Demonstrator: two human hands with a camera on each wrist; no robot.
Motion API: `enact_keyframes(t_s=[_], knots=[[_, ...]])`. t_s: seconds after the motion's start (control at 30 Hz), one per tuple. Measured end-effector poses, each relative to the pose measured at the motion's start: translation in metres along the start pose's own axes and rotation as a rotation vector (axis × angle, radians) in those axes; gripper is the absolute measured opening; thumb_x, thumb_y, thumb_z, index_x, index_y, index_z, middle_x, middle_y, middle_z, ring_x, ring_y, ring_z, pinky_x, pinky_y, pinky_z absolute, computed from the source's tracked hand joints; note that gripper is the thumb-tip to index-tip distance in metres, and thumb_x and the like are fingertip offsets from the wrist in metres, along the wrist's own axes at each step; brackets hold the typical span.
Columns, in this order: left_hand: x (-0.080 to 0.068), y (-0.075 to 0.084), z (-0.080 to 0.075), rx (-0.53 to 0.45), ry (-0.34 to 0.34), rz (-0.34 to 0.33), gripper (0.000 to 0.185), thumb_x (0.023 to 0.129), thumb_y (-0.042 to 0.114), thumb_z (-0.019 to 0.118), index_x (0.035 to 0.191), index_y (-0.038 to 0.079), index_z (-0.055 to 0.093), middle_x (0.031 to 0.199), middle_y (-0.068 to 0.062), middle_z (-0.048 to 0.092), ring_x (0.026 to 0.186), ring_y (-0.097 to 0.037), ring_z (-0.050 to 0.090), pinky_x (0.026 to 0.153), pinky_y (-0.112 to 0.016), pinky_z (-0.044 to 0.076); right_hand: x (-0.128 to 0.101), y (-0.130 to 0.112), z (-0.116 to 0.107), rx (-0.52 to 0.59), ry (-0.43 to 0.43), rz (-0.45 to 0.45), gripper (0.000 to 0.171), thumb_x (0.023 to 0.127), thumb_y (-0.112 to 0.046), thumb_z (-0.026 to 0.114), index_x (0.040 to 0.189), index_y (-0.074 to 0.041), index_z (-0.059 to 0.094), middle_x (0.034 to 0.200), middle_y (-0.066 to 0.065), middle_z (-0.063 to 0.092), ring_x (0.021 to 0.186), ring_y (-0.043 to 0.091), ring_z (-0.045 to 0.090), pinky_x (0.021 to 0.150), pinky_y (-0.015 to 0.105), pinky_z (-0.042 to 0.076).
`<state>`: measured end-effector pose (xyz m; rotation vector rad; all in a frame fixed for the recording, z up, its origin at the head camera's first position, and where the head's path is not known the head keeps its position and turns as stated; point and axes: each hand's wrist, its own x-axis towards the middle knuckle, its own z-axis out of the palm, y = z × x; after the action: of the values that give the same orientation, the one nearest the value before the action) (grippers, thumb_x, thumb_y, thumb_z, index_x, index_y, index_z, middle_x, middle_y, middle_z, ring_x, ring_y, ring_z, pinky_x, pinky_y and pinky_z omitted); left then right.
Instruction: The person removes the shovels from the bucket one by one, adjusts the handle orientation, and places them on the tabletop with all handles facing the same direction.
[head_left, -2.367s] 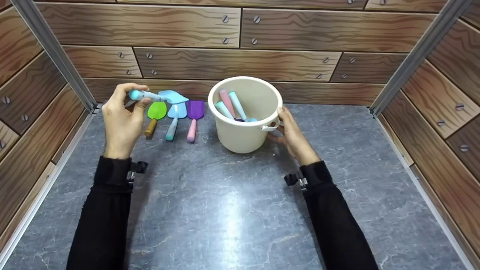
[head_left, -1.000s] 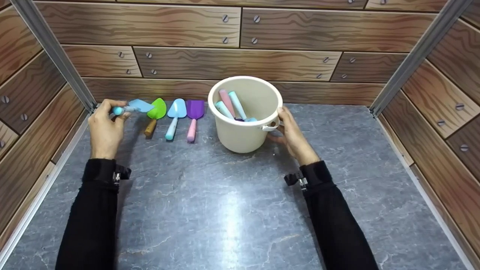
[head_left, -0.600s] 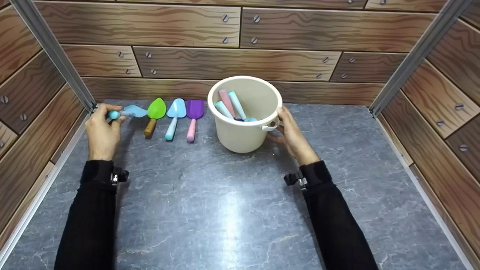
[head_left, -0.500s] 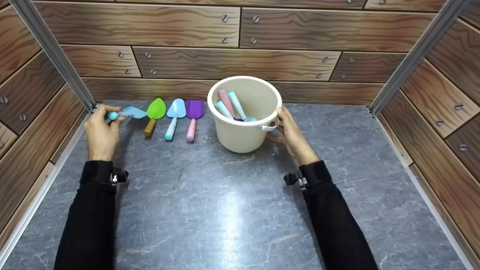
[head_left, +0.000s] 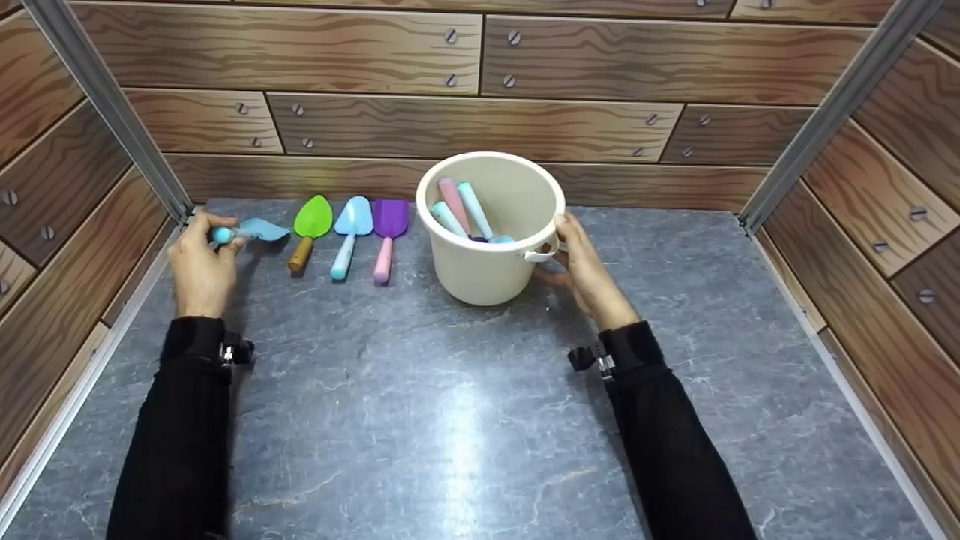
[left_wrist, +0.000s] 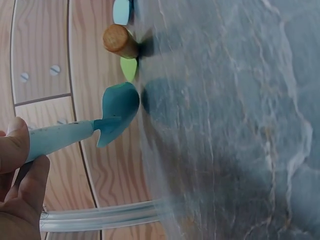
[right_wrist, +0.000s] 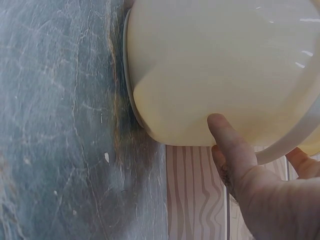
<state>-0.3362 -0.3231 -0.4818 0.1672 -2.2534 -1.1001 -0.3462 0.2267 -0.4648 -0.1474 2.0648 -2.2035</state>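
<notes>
Left sleeve (head_left: 178, 442) and right sleeve (head_left: 675, 435): both black, long, reaching the wrists. I note a small black wrist unit (head_left: 241, 352) per arm, with a silvery fitting (head_left: 227, 354).

Bright light, white glare on tabletop (head_left: 460, 465), soft shadows

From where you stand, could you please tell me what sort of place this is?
Probably a purpose-built filming booth, judging by the plank-patterned walls, metal corner posts and grey marbled work surface.

free passage across the near tabletop (head_left: 420, 397), bucket (head_left: 484, 277) blocking back centre, three shovels (head_left: 354, 216) left of it
</notes>
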Motion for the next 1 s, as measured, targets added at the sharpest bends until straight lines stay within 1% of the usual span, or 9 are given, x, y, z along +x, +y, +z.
enact_keyframes(t_s=[0.1,0.2,0.27,0.4,0.47,0.57,0.7,0.83,1.0], knots=[[0.002,-0.002,0.001,0.025,-0.005,0.001,0.027,0.105,0.001,0.085,0.131,-0.004,0.078,0.138,-0.024,0.082,0.137,-0.042,0.077,0.122,-0.048,0.065,0.0,-0.001,0.001,0.003,0.004,0.004,0.073,0.122,-0.05,0.037,0.186,-0.017,0.025,0.179,0.025,0.031,0.169,0.049,0.044,0.138,0.078,0.041],[0.003,-0.003,0.002,0.055,-0.013,0.015,0.023,0.106,0.0,0.083,0.128,-0.005,0.078,0.138,-0.024,0.083,0.132,-0.042,0.078,0.112,-0.043,0.062,0.0,-0.002,0.002,0.01,0.006,0.006,0.073,0.122,-0.049,0.037,0.186,-0.016,0.025,0.179,0.026,0.031,0.168,0.049,0.045,0.138,0.078,0.041],[0.004,-0.004,0.002,0.078,-0.018,0.03,0.019,0.106,-0.002,0.082,0.125,-0.006,0.077,0.138,-0.025,0.083,0.131,-0.045,0.077,0.108,-0.046,0.061,0.0,-0.002,0.002,0.017,0.006,0.009,0.073,0.122,-0.048,0.037,0.186,-0.016,0.024,0.183,0.027,0.03,0.169,0.049,0.044,0.139,0.078,0.04],[0.005,-0.005,0.002,0.123,-0.038,0.07,0.011,0.106,-0.007,0.079,0.117,-0.01,0.077,0.138,-0.03,0.081,0.133,-0.054,0.075,0.113,-0.062,0.061,0.0,-0.002,0.002,0.024,0.003,0.009,0.072,0.122,-0.047,0.036,0.186,-0.016,0.023,0.185,0.029,0.028,0.171,0.05,0.043,0.139,0.077,0.04],[0.005,-0.005,0.001,0.161,-0.057,0.087,0.011,0.106,-0.007,0.079,0.117,-0.009,0.079,0.137,-0.031,0.081,0.131,-0.056,0.075,0.113,-0.066,0.061,0.0,-0.002,0.002,0.025,0.001,0.008,0.072,0.122,-0.047,0.036,0.186,-0.016,0.023,0.185,0.029,0.028,0.171,0.05,0.042,0.14,0.077,0.04],[0.005,-0.005,-0.001,0.237,-0.107,0.112,0.016,0.107,-0.006,0.079,0.123,-0.008,0.08,0.137,-0.034,0.08,0.127,-0.059,0.075,0.11,-0.071,0.061,0.0,-0.002,0.001,0.026,-0.002,0.006,0.073,0.122,-0.047,0.036,0.187,-0.017,0.022,0.186,0.029,0.027,0.171,0.051,0.042,0.14,0.077,0.039],[0.007,-0.005,-0.002,0.326,-0.204,0.132,0.025,0.107,-0.006,0.078,0.132,-0.009,0.079,0.138,-0.038,0.078,0.128,-0.064,0.074,0.11,-0.077,0.06,0.001,0.0,0.0,0.028,-0.002,0.005,0.073,0.122,-0.048,0.036,0.188,-0.019,0.022,0.186,0.028,0.028,0.171,0.05,0.043,0.14,0.076,0.04],[0.01,-0.005,-0.001,0.373,-0.285,0.131,0.029,0.107,-0.007,0.077,0.135,-0.01,0.077,0.141,-0.039,0.076,0.131,-0.066,0.072,0.11,-0.08,0.059,0.001,0.0,-0.001,0.027,-0.004,0.004,0.073,0.122,-0.048,0.036,0.188,-0.019,0.021,0.187,0.027,0.027,0.172,0.049,0.042,0.14,0.075,0.041],[0.014,-0.007,0.003,0.409,-0.348,0.137,0.034,0.105,-0.006,0.078,0.139,-0.01,0.076,0.143,-0.04,0.075,0.129,-0.068,0.072,0.107,-0.081,0.06,0.0,0.0,-0.001,0.01,-0.005,0.003,0.073,0.122,-0.048,0.036,0.187,-0.018,0.023,0.186,0.027,0.027,0.172,0.048,0.042,0.139,0.076,0.042]])
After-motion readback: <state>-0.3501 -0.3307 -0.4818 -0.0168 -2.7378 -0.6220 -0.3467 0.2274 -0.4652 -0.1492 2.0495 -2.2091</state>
